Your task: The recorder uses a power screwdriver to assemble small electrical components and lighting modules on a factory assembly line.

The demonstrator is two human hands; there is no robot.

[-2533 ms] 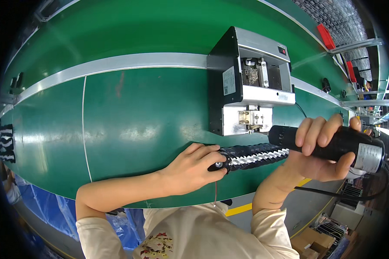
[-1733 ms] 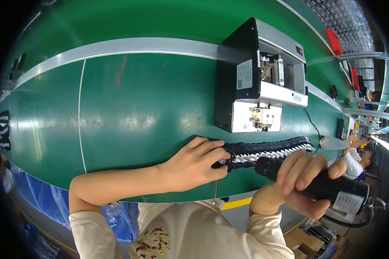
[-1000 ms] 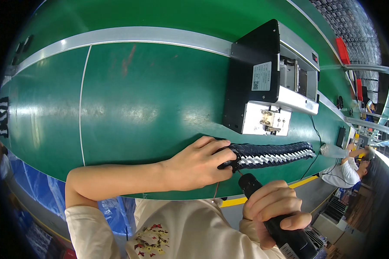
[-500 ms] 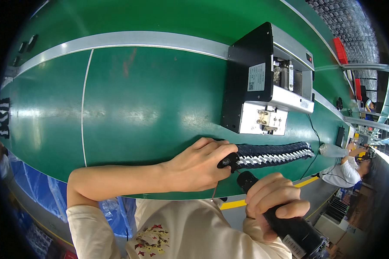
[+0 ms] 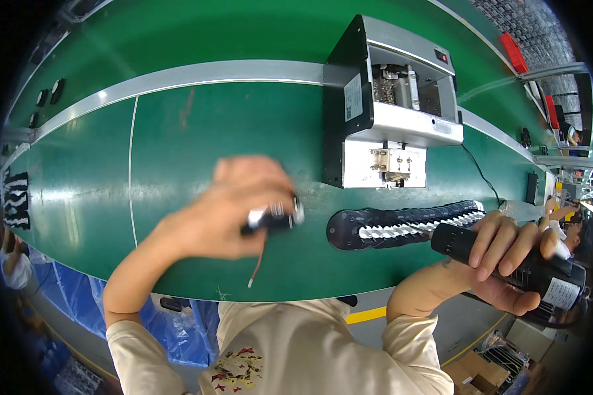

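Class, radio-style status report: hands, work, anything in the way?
Left hand gripping black part, blurred. Right hand holding driver. Black row on bench; driver overlaps it in view. Machine beyond.

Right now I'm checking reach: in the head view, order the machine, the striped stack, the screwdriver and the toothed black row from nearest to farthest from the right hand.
1. Screwdriver: held in the right hand.
2. Toothed black row: on the bench, left of the hand.
3. Machine: beyond the row.
4. Striped stack: far left.
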